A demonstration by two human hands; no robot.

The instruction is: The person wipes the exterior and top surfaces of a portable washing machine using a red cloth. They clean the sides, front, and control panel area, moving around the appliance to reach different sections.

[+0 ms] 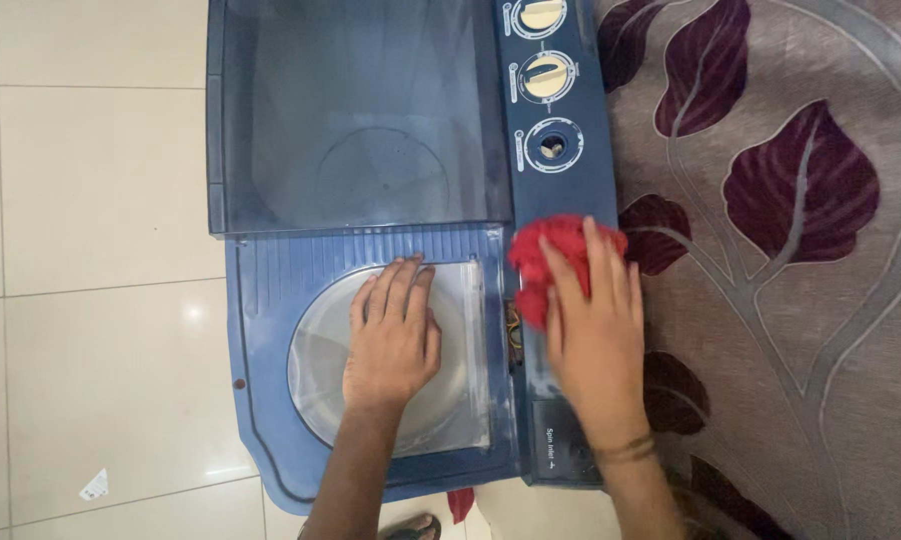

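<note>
- My right hand (595,320) presses a bunched red cloth (555,255) onto the blue control panel (555,150); grip narrow, fingers curled over the cloth, which sits under my fingertips.
- My left hand (395,335), grip flat and wide, holding nothing, rests on the clear spin-tub lid (315,370).
- Panel's long axis runs straight ahead of the right grip; cream dials (547,77) lie just beyond the cloth.
- Smoky wash-tub lid (360,110) lies beyond the left hand.

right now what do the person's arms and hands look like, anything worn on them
Both forearms are bare, with no sleeves in view. The left hand has no ring, watch or band that shows. The right hand has a thin dark band around its wrist, looking like a couple of slim strands side by side. No gloves on either hand.
</note>
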